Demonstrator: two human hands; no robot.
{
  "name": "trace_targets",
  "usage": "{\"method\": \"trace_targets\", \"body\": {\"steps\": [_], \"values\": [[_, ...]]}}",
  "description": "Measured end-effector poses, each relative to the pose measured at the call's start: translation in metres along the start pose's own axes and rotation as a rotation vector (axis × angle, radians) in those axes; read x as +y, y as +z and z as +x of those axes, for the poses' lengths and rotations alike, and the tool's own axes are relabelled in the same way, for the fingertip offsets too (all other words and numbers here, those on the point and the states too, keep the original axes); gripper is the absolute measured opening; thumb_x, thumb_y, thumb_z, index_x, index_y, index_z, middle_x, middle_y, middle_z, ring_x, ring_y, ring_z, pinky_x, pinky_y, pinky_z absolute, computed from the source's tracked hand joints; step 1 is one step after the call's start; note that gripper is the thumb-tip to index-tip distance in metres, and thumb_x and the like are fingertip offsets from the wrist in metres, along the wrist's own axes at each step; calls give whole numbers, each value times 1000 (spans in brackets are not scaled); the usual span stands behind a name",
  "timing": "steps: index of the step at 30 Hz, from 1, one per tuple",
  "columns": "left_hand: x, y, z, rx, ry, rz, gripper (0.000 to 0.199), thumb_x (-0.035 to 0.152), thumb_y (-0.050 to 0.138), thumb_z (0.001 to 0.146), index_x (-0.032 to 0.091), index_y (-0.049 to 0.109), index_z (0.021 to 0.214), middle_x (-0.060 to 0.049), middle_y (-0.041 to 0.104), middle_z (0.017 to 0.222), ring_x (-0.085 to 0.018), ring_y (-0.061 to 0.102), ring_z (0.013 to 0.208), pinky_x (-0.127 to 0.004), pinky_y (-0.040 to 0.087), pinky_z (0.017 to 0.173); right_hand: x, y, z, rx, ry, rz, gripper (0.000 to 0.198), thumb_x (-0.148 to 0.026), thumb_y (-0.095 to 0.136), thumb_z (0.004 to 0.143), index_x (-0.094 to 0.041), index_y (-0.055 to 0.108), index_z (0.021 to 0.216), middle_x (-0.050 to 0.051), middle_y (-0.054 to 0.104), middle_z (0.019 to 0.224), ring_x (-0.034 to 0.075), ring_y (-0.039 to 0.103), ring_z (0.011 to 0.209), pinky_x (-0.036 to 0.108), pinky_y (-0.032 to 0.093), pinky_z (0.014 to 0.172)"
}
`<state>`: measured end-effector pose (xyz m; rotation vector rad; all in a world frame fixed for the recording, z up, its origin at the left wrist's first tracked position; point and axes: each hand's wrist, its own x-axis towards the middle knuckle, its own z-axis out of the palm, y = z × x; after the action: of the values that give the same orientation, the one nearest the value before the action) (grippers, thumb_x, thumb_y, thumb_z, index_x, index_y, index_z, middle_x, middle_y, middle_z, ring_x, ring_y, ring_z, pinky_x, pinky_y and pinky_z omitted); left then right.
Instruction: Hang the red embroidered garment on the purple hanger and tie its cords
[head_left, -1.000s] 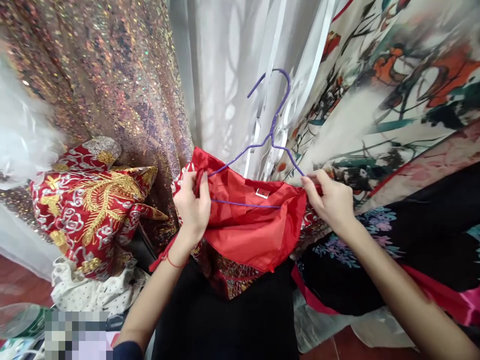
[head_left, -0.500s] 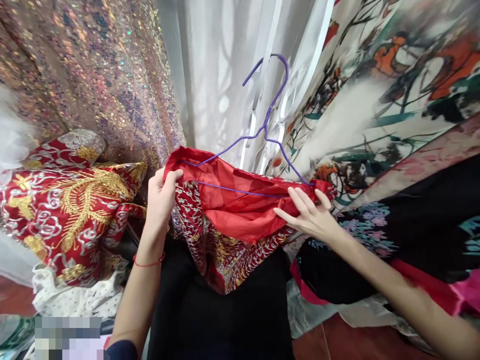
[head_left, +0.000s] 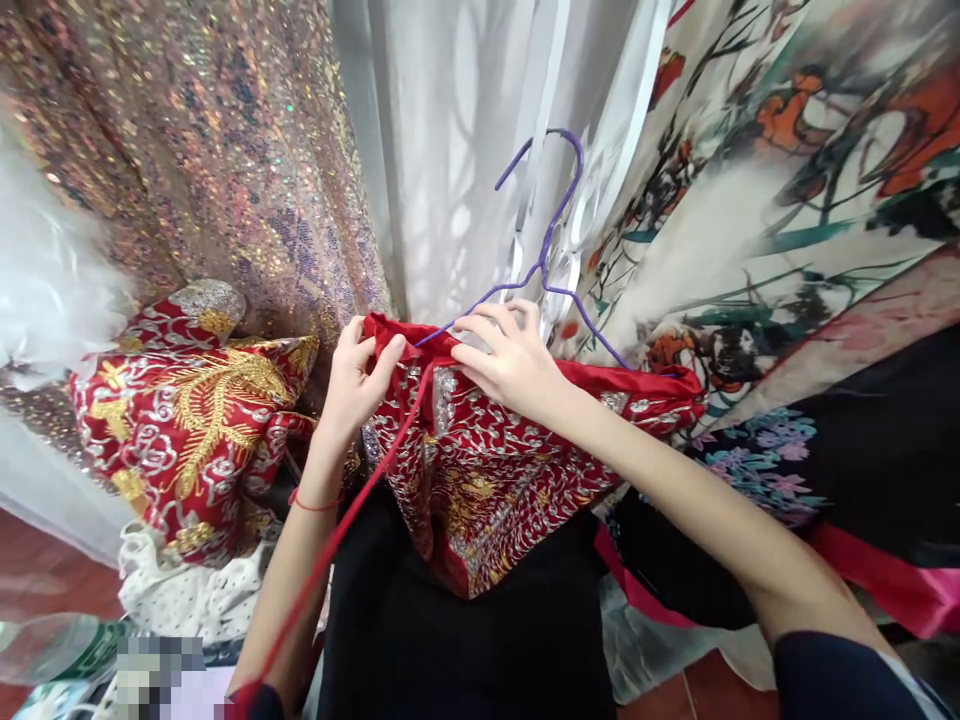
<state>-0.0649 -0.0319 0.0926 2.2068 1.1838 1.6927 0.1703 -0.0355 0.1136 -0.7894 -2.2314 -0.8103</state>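
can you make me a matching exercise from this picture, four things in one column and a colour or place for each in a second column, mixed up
Things:
1. hanger
2. red garment
3. left hand
4. sequin cloth

Colour or place:
A. hangs at the upper left, glittering
B. purple wire, hook pointing up
C. pinches the garment's left top corner
D. embroidered in silver and gold, draped over the hanger

Pairs: 1-B, 2-D, 3-C, 4-A
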Motion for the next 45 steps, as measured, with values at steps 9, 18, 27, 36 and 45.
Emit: {"method": "trace_targets", "body": {"steps": [9,18,27,36,45], "values": [[3,5,10,-47,44,34,34,52,68,86,19,63,78,-1,64,84,-15,58,79,-29,47,78,12,19,29,66,15,5,31,-22,36,105,-25,67,105,3,70,96,18,57,88,44,38,94],[4,35,4,125,-39,133,23,37,80,76,21,63,75,2,69,85,-16,62,80,-30,47,79,-25,19,-1,414,336,-34,16,-28,64,93,-30,72,107,7,71,113,29,56,118,54,32,104],[5,41,-5,161,-23,154,29,44,78,79,20,62,75,2,69,84,-14,61,77,-30,46,79,-160,115,-84,237,1214,935,23,-31,46,97,-18,65,90,6,75,82,17,70,72,29,53,71],[7,44,-13,189,-8,196,27,41,76,82,20,60,75,2,67,80,-14,60,75,-30,45,80,-170,135,-65,175,1419,974,20,-37,57,81,-19,66,80,4,72,69,19,64,62,31,50,71],[7,46,-15,204,-12,211,26,42,75,83,21,61,76,2,68,83,-14,60,76,-29,43,76,-166,143,-65,282,1512,1126,21,-38,59,74,-19,68,77,5,72,77,19,61,71,34,48,80]]}}
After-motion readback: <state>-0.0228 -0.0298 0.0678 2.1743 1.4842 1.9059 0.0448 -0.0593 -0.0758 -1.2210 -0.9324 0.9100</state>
